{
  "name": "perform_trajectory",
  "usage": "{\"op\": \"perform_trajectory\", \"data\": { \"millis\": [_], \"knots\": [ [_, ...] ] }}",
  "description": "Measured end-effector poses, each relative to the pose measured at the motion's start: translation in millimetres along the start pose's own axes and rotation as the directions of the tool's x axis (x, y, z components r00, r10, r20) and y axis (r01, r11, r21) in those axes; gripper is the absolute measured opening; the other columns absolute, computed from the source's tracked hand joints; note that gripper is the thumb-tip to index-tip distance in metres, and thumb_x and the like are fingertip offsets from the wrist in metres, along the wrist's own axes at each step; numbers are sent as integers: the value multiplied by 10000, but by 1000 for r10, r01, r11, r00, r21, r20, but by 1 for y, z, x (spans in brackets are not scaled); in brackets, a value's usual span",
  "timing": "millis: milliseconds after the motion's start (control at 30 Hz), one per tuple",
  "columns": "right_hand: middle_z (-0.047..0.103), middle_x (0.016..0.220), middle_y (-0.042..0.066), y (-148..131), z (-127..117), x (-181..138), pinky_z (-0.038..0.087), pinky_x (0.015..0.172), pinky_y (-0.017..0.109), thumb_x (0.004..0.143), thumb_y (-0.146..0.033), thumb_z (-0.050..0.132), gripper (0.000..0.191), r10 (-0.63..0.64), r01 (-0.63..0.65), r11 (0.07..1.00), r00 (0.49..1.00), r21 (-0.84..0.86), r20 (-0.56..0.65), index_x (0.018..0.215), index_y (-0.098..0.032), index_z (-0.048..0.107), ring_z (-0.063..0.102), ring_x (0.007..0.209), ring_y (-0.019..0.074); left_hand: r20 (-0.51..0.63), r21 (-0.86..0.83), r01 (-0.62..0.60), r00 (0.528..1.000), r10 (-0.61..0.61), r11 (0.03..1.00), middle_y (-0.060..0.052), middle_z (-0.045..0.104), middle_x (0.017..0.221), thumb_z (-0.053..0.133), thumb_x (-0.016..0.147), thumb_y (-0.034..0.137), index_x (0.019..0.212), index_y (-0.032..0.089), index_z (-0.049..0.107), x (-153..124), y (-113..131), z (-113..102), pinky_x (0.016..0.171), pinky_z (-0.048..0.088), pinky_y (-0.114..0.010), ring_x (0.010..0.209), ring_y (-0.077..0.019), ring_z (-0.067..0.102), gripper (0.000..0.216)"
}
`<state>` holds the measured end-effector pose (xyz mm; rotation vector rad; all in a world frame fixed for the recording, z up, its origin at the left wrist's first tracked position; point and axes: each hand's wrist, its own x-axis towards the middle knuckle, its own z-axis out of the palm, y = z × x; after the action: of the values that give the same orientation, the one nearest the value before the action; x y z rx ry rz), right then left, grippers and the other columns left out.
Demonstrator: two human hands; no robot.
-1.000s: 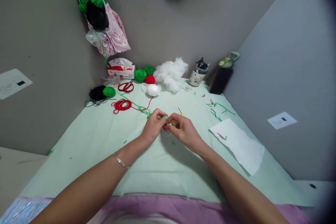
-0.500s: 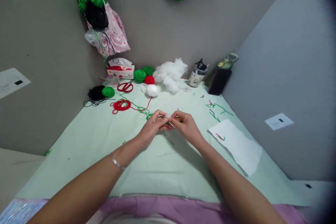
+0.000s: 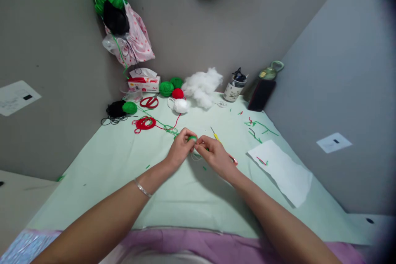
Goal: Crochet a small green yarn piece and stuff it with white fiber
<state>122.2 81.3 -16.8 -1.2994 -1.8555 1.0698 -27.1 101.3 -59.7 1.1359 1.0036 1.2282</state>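
Note:
My left hand (image 3: 180,149) is closed round a small green crocheted piece (image 3: 192,138), whose top shows between the fingers. Against its near side press the pinched fingertips of my right hand (image 3: 214,155); whatever they hold is too small to make out. Thin pale thread (image 3: 196,157) loops below the fingers. A thin tool with a yellow part (image 3: 215,135) lies just beyond my right hand, which partly covers it. Green yarn (image 3: 170,129) trails on the table by my left fingertips.
White stuffing (image 3: 203,87) is heaped at the back, beside white yarn (image 3: 181,106) and a red yarn ball (image 3: 177,93). Red scissors (image 3: 149,102) and coiled red yarn (image 3: 145,123) lie left. Right are a pen cup (image 3: 234,91), a phone (image 3: 261,95) and white paper (image 3: 281,173).
The white tuft between my fingertips has gone from sight, and more of the green piece shows. My right hand has shifted slightly down, uncovering more of the yellow tool.

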Motion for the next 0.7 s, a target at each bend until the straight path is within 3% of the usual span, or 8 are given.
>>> {"op": "perform_trajectory", "data": {
  "millis": [100, 167, 267, 333, 400, 533, 633, 700],
  "knots": [
    [555, 665, -19, 8, -8, 7, 305, 572, 281, 892, -330, 601, 180, -34, 33, 999, 998, -39, -48, 778, -211, 675, 434, 597, 135, -31, -12, -26, 999, 26, 1000, 60, 591, 686, 681, 850, 182, 882, 186, 580, -1, 3, -1, 649, 468, -248, 602, -108, 563, 107],
    [643, 857, 36, 10, -14, 9, 369, 663, 290, 860, -337, 661, 157, -96, 91, 995, 987, -42, -128, 765, -216, 690, 543, 797, 176, -37, -22, -26, 999, 25, 999, 67, 584, 646, 660, 834, 202, 894, 202, 568, -2, 5, -2, 655, 451, -243, 592, -111, 564, 110],
    [680, 1061, 76, 6, -21, 10, 434, 747, 305, 836, -354, 695, 220, -131, 157, 968, 981, 196, -140, 685, -207, 631, 600, 978, 209, -22, -30, -7, 1000, 6, 1000, 60, 592, 635, 664, 835, 256, 900, 205, 566, -4, 8, 0, 651, 440, -246, 591, -119, 569, 129],
    [692, 1038, 67, 3, -23, 9, 431, 642, 289, 834, -385, 688, 259, -66, 83, 897, 996, 434, -53, 688, -204, 573, 616, 798, 165, -17, -35, -3, 1000, 3, 999, 50, 608, 685, 679, 832, 277, 906, 205, 568, -5, 9, 2, 664, 450, -250, 611, -119, 579, 151],
    [692, 980, 41, 3, -23, 10, 342, 515, 262, 819, -425, 702, 260, 27, -11, 846, 999, 532, -24, 781, -212, 558, 504, 575, 100, -25, -39, -13, 1000, 12, 999, 46, 611, 738, 682, 833, 283, 921, 210, 571, -6, 10, 2, 684, 459, -252, 636, -117, 588, 160],
    [663, 858, 7, 10, -21, 14, 316, 525, 249, 844, -527, 675, 351, 57, -42, 945, 998, 324, -37, 965, -203, 616, 412, 559, 88, -41, -37, -52, 998, 51, 998, 46, 591, 799, 683, 836, 274, 930, 218, 577, -5, 9, 1, 669, 442, -241, 646, -105, 562, 153],
    [530, 619, -30, 15, -16, 16, 314, 562, 261, 862, -579, 631, 418, 17, -27, 979, 999, 203, 49, 765, -173, 656, 397, 585, 110, -28, -36, -77, 997, 76, 996, 33, 599, 848, 708, 816, 272, 918, 215, 585, -4, 7, 1, 640, 430, -238, 655, -105, 541, 170],
    [422, 562, -51, 17, -12, 17, 275, 555, 266, 852, -599, 626, 455, 17, -22, 985, 999, 172, 29, 684, -177, 635, 341, 573, 110, -14, -41, -80, 997, 79, 996, 26, 604, 861, 718, 808, 282, 922, 214, 585, -5, 7, 2, 638, 437, -242, 663, -111, 548, 188]
  ]
}}
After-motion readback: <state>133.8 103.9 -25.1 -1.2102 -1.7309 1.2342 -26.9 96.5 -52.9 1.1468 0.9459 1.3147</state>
